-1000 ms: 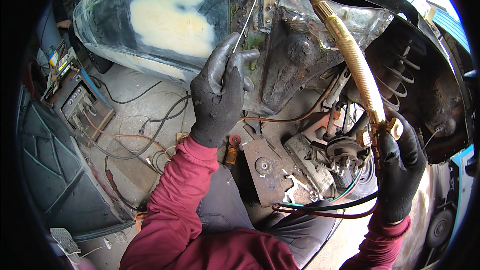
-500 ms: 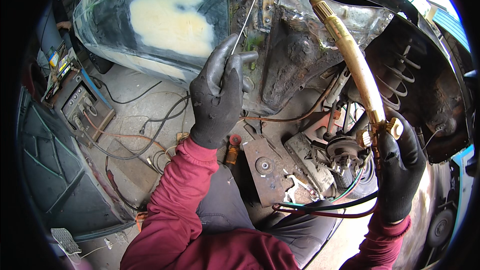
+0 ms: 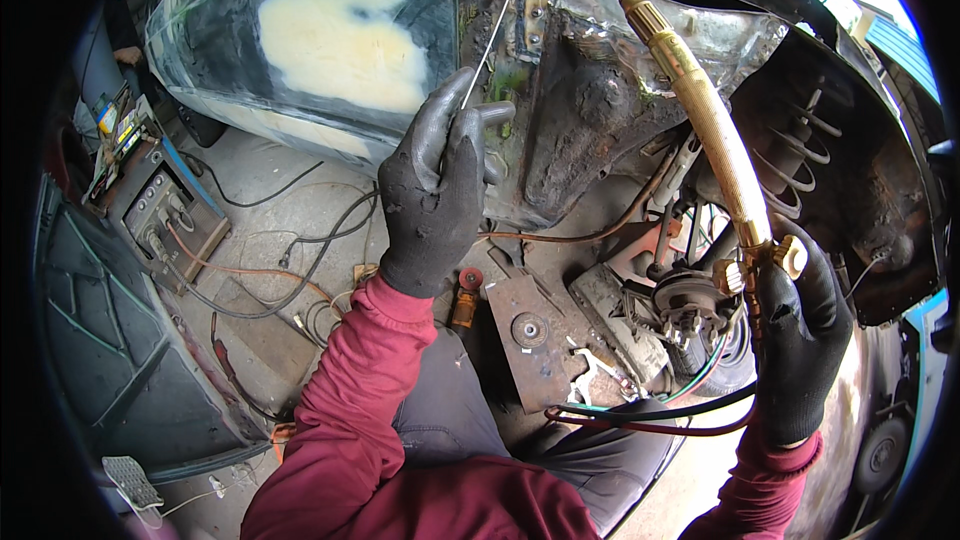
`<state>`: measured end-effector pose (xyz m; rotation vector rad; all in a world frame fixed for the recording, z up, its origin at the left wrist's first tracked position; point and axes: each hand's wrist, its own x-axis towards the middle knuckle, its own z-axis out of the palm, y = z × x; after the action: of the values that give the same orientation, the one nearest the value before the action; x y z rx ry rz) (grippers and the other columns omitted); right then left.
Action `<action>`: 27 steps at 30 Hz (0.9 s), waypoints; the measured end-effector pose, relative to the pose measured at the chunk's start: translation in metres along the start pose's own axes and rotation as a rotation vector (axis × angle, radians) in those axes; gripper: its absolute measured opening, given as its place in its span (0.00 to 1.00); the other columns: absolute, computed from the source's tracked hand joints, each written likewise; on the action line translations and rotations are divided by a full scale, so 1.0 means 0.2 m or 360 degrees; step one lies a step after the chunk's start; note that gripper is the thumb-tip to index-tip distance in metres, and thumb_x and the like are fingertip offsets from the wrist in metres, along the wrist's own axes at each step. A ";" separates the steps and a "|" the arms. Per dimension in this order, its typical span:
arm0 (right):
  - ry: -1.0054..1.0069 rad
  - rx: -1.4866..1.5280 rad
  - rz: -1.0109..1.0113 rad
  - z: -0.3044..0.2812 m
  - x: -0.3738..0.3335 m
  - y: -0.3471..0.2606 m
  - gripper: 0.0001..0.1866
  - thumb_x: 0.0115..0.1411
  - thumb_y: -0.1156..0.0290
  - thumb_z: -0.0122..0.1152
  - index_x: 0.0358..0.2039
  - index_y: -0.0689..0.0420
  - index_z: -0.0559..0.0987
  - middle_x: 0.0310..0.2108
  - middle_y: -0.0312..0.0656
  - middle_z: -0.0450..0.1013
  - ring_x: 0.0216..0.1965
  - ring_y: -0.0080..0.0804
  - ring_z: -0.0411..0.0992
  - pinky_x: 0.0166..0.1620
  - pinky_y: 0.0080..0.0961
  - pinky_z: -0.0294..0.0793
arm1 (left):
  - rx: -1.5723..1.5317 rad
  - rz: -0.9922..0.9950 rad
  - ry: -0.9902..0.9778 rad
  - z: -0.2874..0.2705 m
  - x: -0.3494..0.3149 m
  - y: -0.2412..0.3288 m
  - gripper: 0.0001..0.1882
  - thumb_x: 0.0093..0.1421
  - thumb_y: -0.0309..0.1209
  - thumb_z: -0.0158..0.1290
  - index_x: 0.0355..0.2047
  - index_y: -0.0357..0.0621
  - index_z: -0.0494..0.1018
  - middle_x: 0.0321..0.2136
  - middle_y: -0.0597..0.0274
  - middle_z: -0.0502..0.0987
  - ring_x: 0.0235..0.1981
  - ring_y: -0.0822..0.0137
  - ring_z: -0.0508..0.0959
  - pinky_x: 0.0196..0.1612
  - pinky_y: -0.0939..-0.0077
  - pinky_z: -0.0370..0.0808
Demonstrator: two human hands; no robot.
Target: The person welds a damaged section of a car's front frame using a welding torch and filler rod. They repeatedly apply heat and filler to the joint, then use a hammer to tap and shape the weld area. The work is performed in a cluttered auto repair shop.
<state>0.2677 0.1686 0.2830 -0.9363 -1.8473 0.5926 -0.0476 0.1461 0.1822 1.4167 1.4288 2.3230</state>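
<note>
In a black glove, my left hand (image 3: 435,180) pinches a thin filler rod (image 3: 490,45) between thumb and fingers. The rod slants up to a bright glow and sparks at the edge of the car body (image 3: 590,90). My right hand (image 3: 803,325), also gloved in black, grips the valve end of a brass gas torch (image 3: 708,115). The torch's curved neck reaches up and left, so its tip meets the glow beside the rod's end. Two hoses (image 3: 660,420) loop down from the torch under my right hand.
A car door (image 3: 230,30) with a pale filler patch is at upper left. A welding machine (image 3: 165,210) with cables stands left, above a loose dark panel (image 3: 100,340). An angle grinder (image 3: 466,298), a metal plate (image 3: 525,360) and a brake hub (image 3: 690,300) sit below the body. A person's hand (image 3: 128,56) shows far left.
Both hands, the rod and the torch hold nearly the same place. The glow and sparks at the tip have changed shape slightly.
</note>
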 end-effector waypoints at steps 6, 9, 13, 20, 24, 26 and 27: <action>-0.0023 -0.0012 0.0006 0.00 0.00 0.00 0.20 0.70 0.73 0.66 0.60 0.65 0.81 0.52 0.44 0.83 0.53 0.29 0.80 0.60 0.30 0.78 | 0.0008 0.0021 -0.0002 0.00 0.00 0.00 0.23 0.79 0.31 0.47 0.70 0.34 0.69 0.48 0.53 0.88 0.26 0.82 0.77 0.32 0.81 0.78; -0.0007 0.0010 0.0012 0.00 -0.01 -0.01 0.20 0.70 0.72 0.66 0.60 0.65 0.81 0.52 0.44 0.83 0.53 0.29 0.80 0.61 0.31 0.77 | -0.0023 0.0018 -0.0008 0.00 0.01 0.00 0.23 0.79 0.31 0.48 0.69 0.33 0.69 0.47 0.53 0.88 0.26 0.82 0.77 0.32 0.81 0.78; -0.0014 -0.0032 -0.0002 0.00 -0.01 -0.01 0.20 0.70 0.72 0.66 0.60 0.64 0.81 0.51 0.44 0.83 0.53 0.28 0.80 0.60 0.31 0.77 | -0.0046 0.0013 0.0004 0.01 0.01 0.00 0.23 0.80 0.31 0.47 0.69 0.33 0.69 0.47 0.53 0.88 0.25 0.82 0.77 0.32 0.82 0.78; -0.0002 -0.0085 -0.0026 0.00 0.00 0.00 0.19 0.70 0.72 0.66 0.59 0.65 0.82 0.51 0.43 0.83 0.51 0.27 0.80 0.59 0.30 0.78 | -0.0006 0.0031 0.0004 0.00 0.01 -0.01 0.23 0.79 0.31 0.48 0.69 0.34 0.69 0.46 0.54 0.88 0.25 0.83 0.77 0.31 0.82 0.78; 0.0003 -0.0040 0.0003 0.00 -0.01 0.01 0.19 0.70 0.73 0.66 0.59 0.65 0.82 0.51 0.43 0.83 0.51 0.27 0.80 0.59 0.30 0.78 | 0.0009 -0.0006 0.0000 0.00 0.00 -0.01 0.23 0.79 0.31 0.48 0.69 0.35 0.69 0.46 0.54 0.88 0.25 0.82 0.78 0.31 0.81 0.78; 0.0008 -0.0054 0.0021 0.00 -0.01 0.01 0.19 0.70 0.73 0.66 0.59 0.65 0.82 0.51 0.44 0.83 0.51 0.27 0.80 0.59 0.30 0.78 | 0.0034 -0.0007 0.0006 0.00 -0.01 0.00 0.23 0.79 0.32 0.47 0.69 0.35 0.69 0.46 0.54 0.88 0.25 0.82 0.78 0.30 0.81 0.78; 0.0002 -0.0058 0.0006 0.00 -0.01 0.01 0.19 0.69 0.73 0.66 0.59 0.65 0.82 0.51 0.44 0.83 0.51 0.27 0.80 0.59 0.30 0.78 | 0.0047 -0.0007 0.0008 0.00 -0.01 0.00 0.23 0.80 0.32 0.47 0.69 0.35 0.69 0.46 0.54 0.88 0.25 0.81 0.78 0.30 0.81 0.78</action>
<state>0.2688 0.1681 0.2816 -0.9641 -1.8609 0.5624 -0.0462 0.1450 0.1807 1.4145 1.4719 2.3143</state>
